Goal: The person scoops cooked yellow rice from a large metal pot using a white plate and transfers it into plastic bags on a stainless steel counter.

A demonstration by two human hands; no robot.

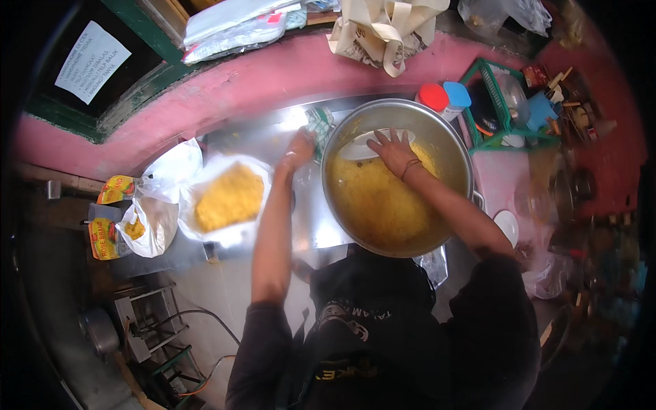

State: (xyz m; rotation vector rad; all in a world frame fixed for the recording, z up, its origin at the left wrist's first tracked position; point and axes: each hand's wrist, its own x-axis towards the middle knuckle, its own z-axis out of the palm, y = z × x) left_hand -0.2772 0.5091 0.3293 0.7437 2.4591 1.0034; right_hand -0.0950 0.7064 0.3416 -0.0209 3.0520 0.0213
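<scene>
My right hand [397, 156] reaches into a large round metal pot [464, 154] that holds yellow cooked food [379, 200], rice-like in look. Its fingers are spread over a white plate [353, 147], which rests against the pot's far inner side; the fingertips overlap the plate. To the left of the pot, my left hand [300, 148] grips a green-and-white checked cloth [320, 128] above the metal counter. Left of that forearm, more yellow food [230, 197] lies on an opened white sheet or bag [261, 169].
White plastic bags [159, 230] and printed yellow-red packs [105, 238] stand at the counter's left end. Red-lidded [433, 97] and blue-lidded [456, 97] containers are behind the pot. A green rack [505, 110] and a small white plate [507, 225] are to the right.
</scene>
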